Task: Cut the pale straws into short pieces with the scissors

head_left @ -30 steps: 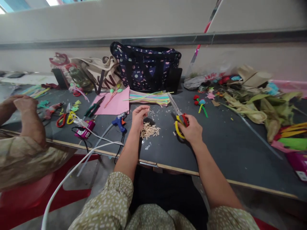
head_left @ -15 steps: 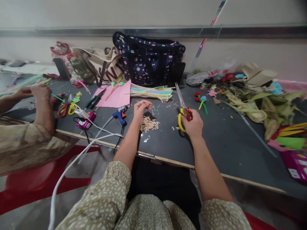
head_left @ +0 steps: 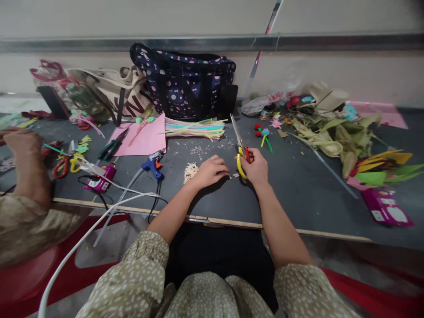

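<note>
My right hand holds scissors with red and yellow handles, their blades pointing away and nearly closed. My left hand is low over the dark table, its fingers bent and close together, fingertips beside a few small pale pieces. Whether it grips one of them is too small to tell. A pile of small pale pieces lies left of my left hand, partly behind the wrist. Beyond my hands lies a bundle of pastel pipe cleaners.
A blue glue gun with a cord lies left. Pink paper, pliers and a polka-dot bag are behind. Another person's arm is far left. Dried husks and a purple packet lie right.
My left hand has moved right from above the pale pile to the few pieces near the scissors. The view has shifted right. My right hand still holds the scissors.
</note>
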### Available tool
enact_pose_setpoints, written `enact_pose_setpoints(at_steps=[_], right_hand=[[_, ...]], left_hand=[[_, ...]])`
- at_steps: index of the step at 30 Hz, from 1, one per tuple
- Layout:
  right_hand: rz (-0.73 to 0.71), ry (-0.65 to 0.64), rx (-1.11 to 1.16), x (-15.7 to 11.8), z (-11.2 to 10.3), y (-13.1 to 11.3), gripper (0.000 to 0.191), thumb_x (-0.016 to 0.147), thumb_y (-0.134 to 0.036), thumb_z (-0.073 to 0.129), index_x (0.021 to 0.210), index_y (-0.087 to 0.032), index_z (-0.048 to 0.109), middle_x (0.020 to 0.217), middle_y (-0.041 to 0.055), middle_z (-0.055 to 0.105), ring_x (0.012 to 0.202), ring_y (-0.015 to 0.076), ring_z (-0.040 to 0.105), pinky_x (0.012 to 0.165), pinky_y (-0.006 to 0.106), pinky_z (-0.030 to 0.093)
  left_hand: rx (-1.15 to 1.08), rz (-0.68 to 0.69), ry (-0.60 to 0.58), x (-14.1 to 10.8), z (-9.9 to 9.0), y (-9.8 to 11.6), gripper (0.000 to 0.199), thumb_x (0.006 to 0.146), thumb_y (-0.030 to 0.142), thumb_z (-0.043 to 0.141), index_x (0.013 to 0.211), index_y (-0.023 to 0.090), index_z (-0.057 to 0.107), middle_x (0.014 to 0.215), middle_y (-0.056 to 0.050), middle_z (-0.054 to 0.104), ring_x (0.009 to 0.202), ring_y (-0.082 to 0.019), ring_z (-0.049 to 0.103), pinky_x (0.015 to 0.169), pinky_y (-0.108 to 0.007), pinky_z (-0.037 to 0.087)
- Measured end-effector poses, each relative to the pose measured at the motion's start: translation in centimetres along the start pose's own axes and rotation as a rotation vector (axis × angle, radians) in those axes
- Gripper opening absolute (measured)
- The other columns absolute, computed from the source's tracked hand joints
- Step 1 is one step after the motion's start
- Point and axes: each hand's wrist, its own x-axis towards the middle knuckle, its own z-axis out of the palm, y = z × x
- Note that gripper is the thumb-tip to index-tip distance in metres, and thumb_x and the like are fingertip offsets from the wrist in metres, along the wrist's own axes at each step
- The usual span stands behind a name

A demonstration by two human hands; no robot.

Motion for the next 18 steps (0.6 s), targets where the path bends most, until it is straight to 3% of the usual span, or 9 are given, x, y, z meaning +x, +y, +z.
enact_pose_setpoints(at_steps=[3,7,15,18], right_hand=[[-0.009,0.001,0.002,0.0,0.1,0.1,0.046,0.075,-0.057,0.058,0.103,-0.02,0.059,0.087,0.0047,0.068,0.073,0.0169,0.06,0.069,0.031,0.046],[0.001,-0.003,0.002,-0.1,0.1,0.0,0.044,0.074,-0.055,0.06,0.103,-0.021,0.059,0.088,0.0041,0.067,0.073,0.0168,0.06,0.07,0.031,0.046],[0.004,-0.024,-0.043,-0.2,0.2,0.0,0.048,0.072,-0.058,0.062,0.104,-0.021,0.06,0.088,0.0052,0.068,0.075,0.0194,0.061,0.069,0.032,0.047],[0.008,-0.028,-0.037,-0.3,0.3,0.0,0.048,0.072,-0.058,0.064,0.103,-0.021,0.061,0.086,0.0047,0.069,0.074,0.0191,0.062,0.069,0.032,0.047]], left_hand=[[0.309,0.112,-0.138,0.0,1.0,-0.5,0.022,0.088,0.03,0.052,0.098,0.023,0.071,0.094,-0.007,0.064,0.092,-0.02,0.05,0.082,-0.034,0.039],[0.511,0.139,-0.164,0.0,1.7,-1.0,0.025,0.09,0.031,0.05,0.103,0.023,0.07,0.096,-0.007,0.062,0.092,-0.02,0.049,0.078,-0.032,0.038],[0.549,0.158,-0.156,0.0,1.9,-1.3,0.022,0.09,0.03,0.051,0.086,0.02,0.069,0.087,-0.006,0.062,0.087,-0.019,0.05,0.075,-0.031,0.037],[0.431,0.083,-0.056,-0.1,1.6,-1.4,0.02,0.089,0.029,0.051,0.084,0.019,0.068,0.085,-0.006,0.063,0.084,-0.018,0.053,0.075,-0.03,0.039]])
